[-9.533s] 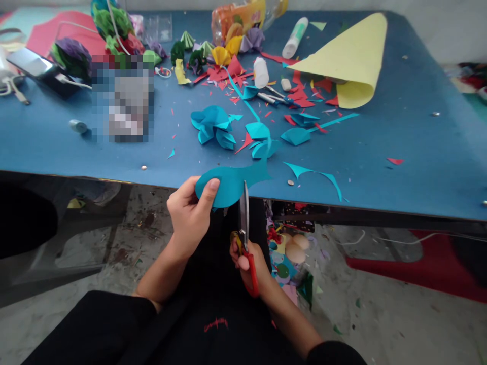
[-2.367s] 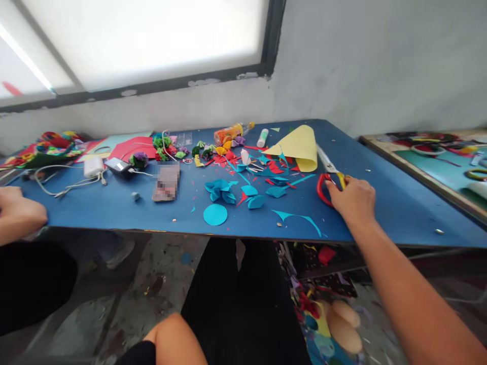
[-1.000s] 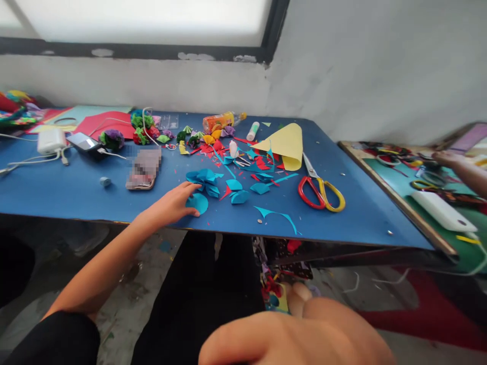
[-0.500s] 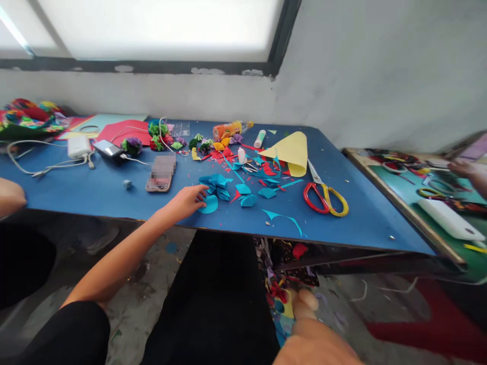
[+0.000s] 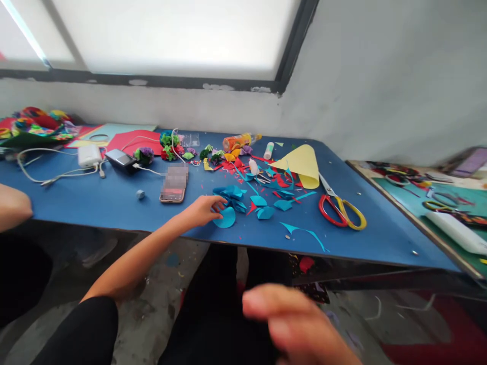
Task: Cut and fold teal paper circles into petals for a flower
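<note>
At the near edge of the blue table, my left hand (image 5: 207, 210) rests with slightly bent, parted fingers. Its fingertips touch or hover over a flat blue paper circle (image 5: 225, 218) and the pile of folded blue paper pieces (image 5: 233, 195) behind it. Just right of that lie more folded blue pieces (image 5: 265, 212). My right hand (image 5: 300, 322), blurred, is raised in front of my lap below the table edge, with fingers stretched out and nothing visible in them. Scissors (image 5: 342, 210) with one red and one yellow handle lie on the right, blades spread.
A phone (image 5: 174, 183) lies left of my left hand, near a power bank (image 5: 89, 155) and cables. Paper scraps, a glue stick (image 5: 269, 150), a drink bottle (image 5: 241, 142) and curled yellow paper (image 5: 300, 165) lie farther back. Another person's arm (image 5: 14, 208) rests at left.
My right hand has risen from low beside my leg to a place before my lap. My left hand stays by the blue paper. The view has shifted, so the table sits lower and farther right.
</note>
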Available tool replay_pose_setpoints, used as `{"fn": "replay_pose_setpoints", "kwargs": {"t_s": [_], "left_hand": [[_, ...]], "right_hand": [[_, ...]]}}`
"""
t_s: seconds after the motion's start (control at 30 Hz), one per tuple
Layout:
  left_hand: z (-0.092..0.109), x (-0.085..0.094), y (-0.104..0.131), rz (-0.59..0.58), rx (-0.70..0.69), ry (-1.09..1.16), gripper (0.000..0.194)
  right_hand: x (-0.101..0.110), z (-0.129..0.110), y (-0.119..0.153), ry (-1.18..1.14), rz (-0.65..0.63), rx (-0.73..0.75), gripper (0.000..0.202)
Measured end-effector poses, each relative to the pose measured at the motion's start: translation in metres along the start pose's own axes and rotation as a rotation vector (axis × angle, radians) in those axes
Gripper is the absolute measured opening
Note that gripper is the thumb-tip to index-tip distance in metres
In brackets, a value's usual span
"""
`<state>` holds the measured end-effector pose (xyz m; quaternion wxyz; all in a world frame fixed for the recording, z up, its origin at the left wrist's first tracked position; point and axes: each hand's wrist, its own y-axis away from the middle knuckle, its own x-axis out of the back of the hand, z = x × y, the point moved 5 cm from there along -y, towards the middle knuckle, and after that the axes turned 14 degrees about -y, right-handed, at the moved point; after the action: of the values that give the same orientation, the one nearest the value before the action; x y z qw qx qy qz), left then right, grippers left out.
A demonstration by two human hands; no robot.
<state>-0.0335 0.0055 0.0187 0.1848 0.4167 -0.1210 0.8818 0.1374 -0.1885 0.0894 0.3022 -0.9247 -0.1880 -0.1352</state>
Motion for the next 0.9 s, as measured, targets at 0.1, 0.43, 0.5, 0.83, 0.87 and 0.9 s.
{"fn": "replay_pose_setpoints", "kwargs": {"t_s": [0.1,0.43,0.5,0.83,0.87,0.9], "left_hand": [[-0.003,0.009,0.009,0.1,0.018,0.176,0.032],[0.035,-0.004,0.017,0.222,-0.021,0.928,0.031],[0.043,-0.013,0.012,0.155,-0.046,0.919,0.031],[0.054,-0.022,-0.03,0.037,-0.075,0.754,0.031],[0.053,-0.023,-0.034,0.054,-0.075,0.764,0.026],[0.052,-0.025,-0.039,0.072,-0.076,0.776,0.023]], "right_hand": [[0.021,0.032,-0.027,0.037,0.192,-0.097,0.026],[0.025,0.097,-0.069,-0.102,0.176,-0.265,0.032],[0.03,0.097,-0.08,-0.01,0.155,-0.16,0.019],[0.072,0.123,-0.112,0.344,-0.065,0.159,0.017],[0.078,0.129,-0.114,0.299,-0.001,0.106,0.016],[0.083,0.137,-0.116,0.239,0.07,0.032,0.018]]}}
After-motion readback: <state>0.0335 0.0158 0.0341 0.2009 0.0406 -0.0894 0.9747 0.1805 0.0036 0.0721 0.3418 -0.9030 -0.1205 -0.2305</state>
